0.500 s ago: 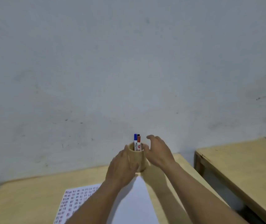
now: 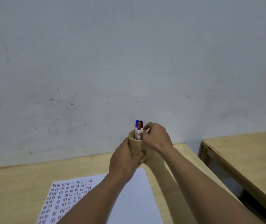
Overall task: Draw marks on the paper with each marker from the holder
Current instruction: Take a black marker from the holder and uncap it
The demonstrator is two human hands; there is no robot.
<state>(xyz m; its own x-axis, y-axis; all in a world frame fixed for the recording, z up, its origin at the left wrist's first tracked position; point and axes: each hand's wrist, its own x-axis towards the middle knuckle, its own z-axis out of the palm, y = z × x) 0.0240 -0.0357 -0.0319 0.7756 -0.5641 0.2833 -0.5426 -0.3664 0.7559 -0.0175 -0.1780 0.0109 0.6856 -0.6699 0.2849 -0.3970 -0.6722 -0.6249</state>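
Paper [image 2: 133, 199]: it is lying flat on my table [image 2: 16, 183], nearest to me, with my forearms crossing over it. Rows of short red, blue and dark marks are filling its left part; the right part is showing blank white.
Left hand [image 2: 124, 157]: I am wrapping it around the lower left side of the holder, fingers curling across the front, gripping the wood.
Holder [image 2: 135, 143]: this round wooden cup is standing upright at the far edge of the table, just beyond the paper, between my two hands.
Right hand [image 2: 156, 138]: I am reaching over the holder's right rim, fingertips closing in on the markers. Whether I am actually pinching one, I cannot tell.
Markers: the blue marker [image 2: 136, 125], red marker [image 2: 139, 129] and black marker [image 2: 141, 124] are standing caps up inside the holder, bunched together.
Second table [image 2: 250, 156]: it is sitting to my right, apart from mine.
Wall [image 2: 129, 62]: it is rising pale and scuffed behind everything.
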